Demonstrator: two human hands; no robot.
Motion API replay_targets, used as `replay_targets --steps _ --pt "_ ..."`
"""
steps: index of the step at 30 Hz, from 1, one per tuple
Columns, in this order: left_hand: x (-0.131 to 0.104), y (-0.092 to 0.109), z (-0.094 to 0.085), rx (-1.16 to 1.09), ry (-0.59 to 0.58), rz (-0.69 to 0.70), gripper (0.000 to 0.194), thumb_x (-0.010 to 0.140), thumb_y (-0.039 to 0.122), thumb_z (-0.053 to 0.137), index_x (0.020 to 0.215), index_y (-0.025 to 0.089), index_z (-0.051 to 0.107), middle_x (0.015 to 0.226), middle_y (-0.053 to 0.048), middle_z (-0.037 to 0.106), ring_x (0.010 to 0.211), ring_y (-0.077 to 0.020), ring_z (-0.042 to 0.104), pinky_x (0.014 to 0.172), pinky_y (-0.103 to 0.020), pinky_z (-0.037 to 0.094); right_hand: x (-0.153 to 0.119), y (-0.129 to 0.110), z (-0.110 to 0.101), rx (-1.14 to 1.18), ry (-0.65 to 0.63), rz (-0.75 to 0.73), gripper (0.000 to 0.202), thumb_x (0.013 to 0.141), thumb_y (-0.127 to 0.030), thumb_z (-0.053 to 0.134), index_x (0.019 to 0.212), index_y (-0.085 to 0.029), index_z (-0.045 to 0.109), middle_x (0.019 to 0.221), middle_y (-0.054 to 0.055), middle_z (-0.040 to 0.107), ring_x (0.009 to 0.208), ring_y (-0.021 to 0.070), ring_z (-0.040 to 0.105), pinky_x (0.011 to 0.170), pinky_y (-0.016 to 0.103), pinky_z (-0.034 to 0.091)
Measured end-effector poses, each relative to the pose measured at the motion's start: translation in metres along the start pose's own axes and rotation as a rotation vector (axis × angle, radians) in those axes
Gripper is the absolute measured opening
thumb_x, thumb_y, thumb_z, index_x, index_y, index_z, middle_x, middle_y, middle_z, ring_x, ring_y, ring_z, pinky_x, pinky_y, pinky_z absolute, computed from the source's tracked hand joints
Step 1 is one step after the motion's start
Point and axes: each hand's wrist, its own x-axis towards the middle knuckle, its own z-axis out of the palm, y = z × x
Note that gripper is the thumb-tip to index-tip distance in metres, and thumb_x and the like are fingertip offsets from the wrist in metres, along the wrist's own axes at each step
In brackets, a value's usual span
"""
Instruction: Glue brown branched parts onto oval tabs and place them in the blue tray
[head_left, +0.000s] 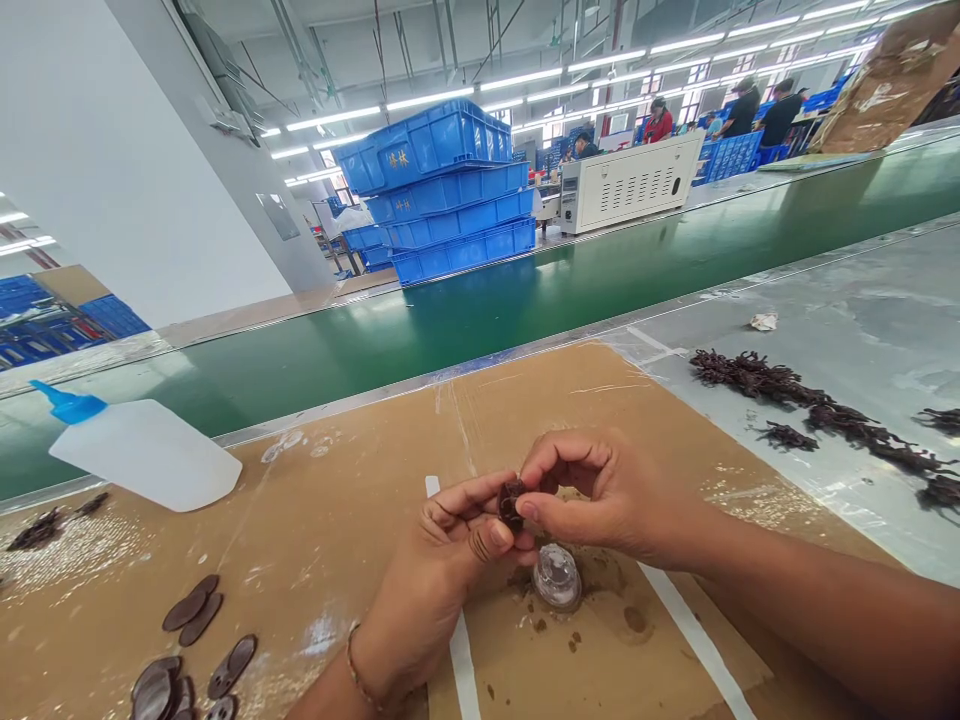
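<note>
Tiny dark brown piece (pixel 511 502) pinched between left hand (pixel 435 580) and right hand (pixel 600 500) fingertips, hovering just above the clear little dish (pixel 556 577) at 6 o'clock. Easy to fumble, probably: small part, glue-smeared cardboard mat (pixel 360 500) below. Glue bottle (pixel 142 450) lying way off at 9 o'clock.

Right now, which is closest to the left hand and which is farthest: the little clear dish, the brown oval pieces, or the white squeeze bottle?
Measured from the left hand:
1. Clear dish, just right of it, under both hands.
2. Brown oval pieces, lower left on the cardboard.
3. White squeeze bottle, far left, lying near the green belt.
</note>
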Motion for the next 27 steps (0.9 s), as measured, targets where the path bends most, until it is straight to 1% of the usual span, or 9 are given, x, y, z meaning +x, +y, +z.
replay_targets --steps 4,9,13,18,21,23,25,27 --pt "0.000 -0.001 -0.001 0.006 -0.011 0.011 0.035 0.072 0.026 0.082 0.105 0.020 0.072 0.094 -0.005 0.071 0.073 -0.0101 0.066 0.073 -0.020 0.057 0.001 0.000 0.000 -0.020 0.020 0.001 0.023 0.067 -0.025 0.081 0.075 -0.018 0.061 0.064 0.000 0.069 0.063 0.0138 0.064 0.059 0.026 0.051" --pt "-0.002 -0.002 0.000 -0.008 0.004 0.006 0.034 0.074 0.024 0.080 0.107 0.020 0.071 0.095 -0.005 0.072 0.074 -0.0105 0.067 0.075 -0.022 0.057 0.000 0.000 -0.001 0.011 -0.024 -0.012 0.022 0.070 -0.024 0.080 0.077 -0.019 0.059 0.064 0.000 0.070 0.062 0.0146 0.066 0.059 0.027 0.053" --pt "-0.002 -0.002 0.001 -0.009 0.014 0.012 0.034 0.073 0.024 0.081 0.105 0.019 0.071 0.091 -0.004 0.071 0.073 -0.0102 0.066 0.073 -0.020 0.057 -0.001 -0.001 -0.001 -0.005 -0.011 -0.012 0.024 0.069 -0.026 0.081 0.076 -0.018 0.060 0.064 0.000 0.070 0.062 0.0150 0.066 0.058 0.027 0.052" --pt "-0.001 -0.001 -0.002 0.025 -0.015 0.024 0.033 0.076 0.027 0.079 0.107 0.022 0.071 0.093 -0.005 0.070 0.078 -0.0132 0.066 0.079 -0.027 0.058 0.001 -0.001 0.000 0.051 -0.010 0.054 0.030 0.068 -0.031 0.082 0.078 -0.018 0.058 0.068 0.001 0.070 0.065 0.0160 0.066 0.064 0.030 0.054" --pt "-0.003 -0.003 -0.002 0.041 -0.037 0.011 0.039 0.075 0.031 0.080 0.112 0.021 0.070 0.092 -0.006 0.070 0.081 -0.0145 0.066 0.080 -0.028 0.057 0.001 0.001 -0.002 0.038 -0.008 0.033 0.029 0.071 -0.035 0.081 0.080 -0.018 0.059 0.071 0.000 0.069 0.065 0.0147 0.064 0.063 0.029 0.053" --pt "-0.004 -0.003 0.001 0.036 -0.054 -0.011 0.045 0.073 0.033 0.081 0.115 0.020 0.068 0.094 -0.007 0.070 0.081 -0.0142 0.066 0.079 -0.027 0.057 0.001 0.002 -0.004 -0.020 0.036 -0.025 0.027 0.074 -0.040 0.078 0.079 -0.019 0.062 0.073 0.001 0.068 0.067 0.0139 0.063 0.062 0.027 0.051" --pt "-0.003 0.000 0.003 0.020 -0.055 -0.001 0.050 0.070 0.033 0.084 0.115 0.020 0.068 0.104 -0.010 0.070 0.080 -0.0149 0.067 0.078 -0.027 0.057 0.000 0.000 -0.009 -0.084 0.126 -0.090 0.030 0.071 -0.046 0.079 0.076 -0.020 0.066 0.074 0.002 0.068 0.068 0.0147 0.062 0.061 0.026 0.051" --pt "-0.001 0.010 0.001 0.046 0.009 0.048 0.053 0.067 0.034 0.085 0.115 0.018 0.068 0.116 -0.012 0.066 0.079 -0.0160 0.068 0.077 -0.030 0.058 0.000 -0.004 -0.016 -0.121 0.221 -0.122 0.031 0.068 -0.050 0.081 0.074 -0.023 0.069 0.073 0.003 0.068 0.066 0.0159 0.062 0.060 0.028 0.051"
